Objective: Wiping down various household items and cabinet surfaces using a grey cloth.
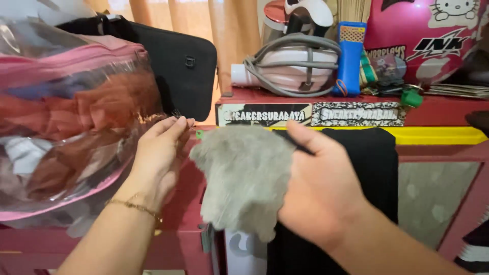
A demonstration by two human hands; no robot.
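Red cabinet (438, 109) top carries a corded clothes iron (295, 63), blue handheld device (350, 58) and pink helmet (423, 35); black cloth (374, 168) hangs down its front. Right hand (318, 186) pinches the grey fuzzy cloth (244, 175) at its right edge, cloth hanging leftward. Left hand (160, 153), fingertips pinched together, touches the clear zip bag (66, 122) stuffed with folded clothes.

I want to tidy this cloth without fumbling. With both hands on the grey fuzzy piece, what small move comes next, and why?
Probably draw the left hand outward to stretch the top edge of the grey fuzzy cloth. The right hand pinches one upper corner, the left fingers meet at the other, and the cloth hangs bunched and uneven between them.
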